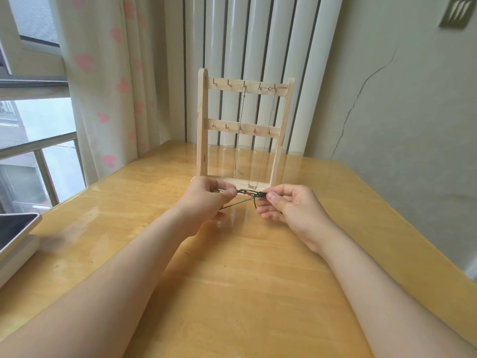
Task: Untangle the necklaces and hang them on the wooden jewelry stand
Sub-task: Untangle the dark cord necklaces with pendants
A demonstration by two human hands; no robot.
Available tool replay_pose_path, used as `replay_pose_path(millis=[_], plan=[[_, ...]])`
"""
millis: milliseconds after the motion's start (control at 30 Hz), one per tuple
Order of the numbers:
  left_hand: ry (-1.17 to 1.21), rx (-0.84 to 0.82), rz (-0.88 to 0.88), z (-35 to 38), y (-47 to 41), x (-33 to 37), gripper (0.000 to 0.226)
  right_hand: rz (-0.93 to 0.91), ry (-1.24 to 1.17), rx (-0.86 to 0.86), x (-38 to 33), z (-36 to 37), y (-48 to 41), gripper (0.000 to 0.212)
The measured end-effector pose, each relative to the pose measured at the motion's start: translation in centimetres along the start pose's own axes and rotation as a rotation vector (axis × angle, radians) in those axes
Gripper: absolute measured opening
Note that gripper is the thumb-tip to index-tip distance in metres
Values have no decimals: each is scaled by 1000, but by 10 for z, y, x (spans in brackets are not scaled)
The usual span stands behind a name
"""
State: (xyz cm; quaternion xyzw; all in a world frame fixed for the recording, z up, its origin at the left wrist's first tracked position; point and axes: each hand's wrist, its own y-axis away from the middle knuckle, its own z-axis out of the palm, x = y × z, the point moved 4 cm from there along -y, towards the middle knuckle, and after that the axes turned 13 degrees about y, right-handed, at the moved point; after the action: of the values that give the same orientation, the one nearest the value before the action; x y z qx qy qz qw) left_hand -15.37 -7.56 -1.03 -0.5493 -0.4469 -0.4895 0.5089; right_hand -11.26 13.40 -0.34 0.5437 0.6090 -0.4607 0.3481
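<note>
I am at the untangling step. My left hand (211,196) and right hand (289,206) both pinch the dark green cord necklace (247,194), fingers clamped on it, just above the bench (232,280) before the wooden jewelry stand (202,125). Two thin chains (238,140) already hang there. Next, I think, I must loosen the cord and lift it to a free hook (214,82).

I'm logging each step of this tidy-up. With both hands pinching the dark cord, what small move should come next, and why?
Probably ease the hands apart a little to loosen the tangle. The left hand and right hand both pinch the dark cord necklace, which is bunched between them. Two chains already hang on the wooden stand; its left hooks look free.
</note>
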Motion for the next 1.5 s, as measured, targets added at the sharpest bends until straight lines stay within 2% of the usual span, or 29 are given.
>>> replay_pose_path(millis=[167,367,433,600,700,800,933,1233,1400,1500], plan=[[-103,105,39,-7,1,2,32,46,-121,-33,-3,3,4,16],[-78,95,-1,0,5,7,50,71,-181,-47,-8,12,7,14],[-57,33,-40,1,6,7,47,66,-230,-45,-11,12,8,14],[-84,-214,-38,14,12,8,18,74,-373,-32,-15,9,10,13],[-61,-319,-22,20,17,10,17,68,-408,-22,-16,7,9,12],[-92,-331,23,18,16,10,26,72,-389,-19,-16,5,9,10],[69,-345,4,16,13,8,22,76,-364,-5,-16,3,8,9],[149,-386,19,12,7,3,32,73,-357,-11,-19,3,10,9],[132,-374,71,12,8,7,15,94,-284,3,-15,1,9,13],[124,-386,68,14,8,7,18,86,-244,5,-14,1,9,11]])
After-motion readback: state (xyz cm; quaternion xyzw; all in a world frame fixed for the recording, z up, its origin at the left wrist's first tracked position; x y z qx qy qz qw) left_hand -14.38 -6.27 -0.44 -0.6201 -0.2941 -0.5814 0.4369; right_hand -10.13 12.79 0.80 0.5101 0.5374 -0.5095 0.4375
